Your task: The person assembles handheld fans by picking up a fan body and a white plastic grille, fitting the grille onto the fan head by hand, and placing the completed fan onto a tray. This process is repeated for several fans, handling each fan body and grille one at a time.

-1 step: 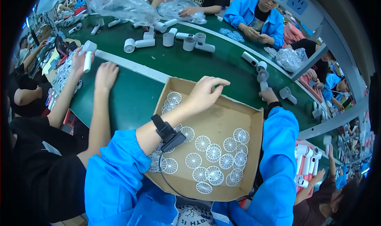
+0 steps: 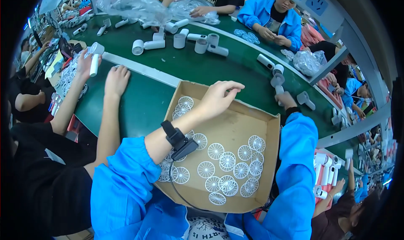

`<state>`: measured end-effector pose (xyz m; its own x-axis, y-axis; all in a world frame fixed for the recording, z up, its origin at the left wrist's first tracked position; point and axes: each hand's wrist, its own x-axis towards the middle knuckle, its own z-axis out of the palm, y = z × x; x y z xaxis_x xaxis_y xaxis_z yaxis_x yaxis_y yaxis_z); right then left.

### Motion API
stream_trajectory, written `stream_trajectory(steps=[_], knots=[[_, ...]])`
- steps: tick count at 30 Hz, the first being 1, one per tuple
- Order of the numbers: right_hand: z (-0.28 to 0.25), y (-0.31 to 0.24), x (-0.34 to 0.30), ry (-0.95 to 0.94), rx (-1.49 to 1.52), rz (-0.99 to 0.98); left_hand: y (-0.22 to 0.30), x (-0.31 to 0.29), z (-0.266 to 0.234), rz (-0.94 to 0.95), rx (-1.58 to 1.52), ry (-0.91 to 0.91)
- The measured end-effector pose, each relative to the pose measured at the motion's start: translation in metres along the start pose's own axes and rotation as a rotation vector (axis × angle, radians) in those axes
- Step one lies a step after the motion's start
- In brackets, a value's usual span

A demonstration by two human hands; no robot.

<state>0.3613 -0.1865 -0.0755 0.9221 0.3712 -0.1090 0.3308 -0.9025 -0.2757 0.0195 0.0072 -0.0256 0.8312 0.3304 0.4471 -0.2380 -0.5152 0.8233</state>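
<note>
A shallow cardboard box (image 2: 252, 202) of thin white spoked discs (image 2: 205, 169) sits in front of me. My left hand (image 2: 218, 99) hangs over its far side, forefinger and thumb apart, with nothing seen in it. A black strap with a small device (image 2: 180, 143) circles that wrist. Beyond the box's right side, my right hand (image 2: 286, 100) is closed round the near end of a white handled housing (image 2: 277, 81), which looks like a handheld fan body. Its round grey head points away from me. Another such housing (image 2: 306, 100) lies just right of that hand.
Several white housings (image 2: 179, 41) lie along the green conveyor belt (image 2: 160, 63). At my left, a co-worker's hand (image 2: 95, 63) holds one. A metal frame (image 2: 357, 42) rises at right. Across the belt, a person in blue (image 2: 273, 17) works beside plastic bags (image 2: 309, 63).
The co-worker's resting hand at my left has moved slightly to the right. My left hand stays over the box, and my right hand keeps its grip with only a tiny shift.
</note>
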Motion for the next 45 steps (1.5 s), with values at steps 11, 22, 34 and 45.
stream_trajectory(steps=[11,22,34,45], knots=[[-0.083,-0.15,-0.221,-0.75,0.173,-0.854,-0.001,0.01,-0.011,-0.388,-0.735,0.187],[0.056,-0.19,-0.281,-0.424,-0.018,-1.161,0.005,0.01,-0.03,-0.45,-0.339,0.159],[-0.024,-0.157,-0.207,-0.706,1.461,-0.736,0.027,0.005,-0.013,-0.232,-0.868,0.217],[-0.021,-0.163,-0.209,-0.655,1.722,-0.602,0.049,-0.004,-0.005,-0.04,-0.589,0.358]])
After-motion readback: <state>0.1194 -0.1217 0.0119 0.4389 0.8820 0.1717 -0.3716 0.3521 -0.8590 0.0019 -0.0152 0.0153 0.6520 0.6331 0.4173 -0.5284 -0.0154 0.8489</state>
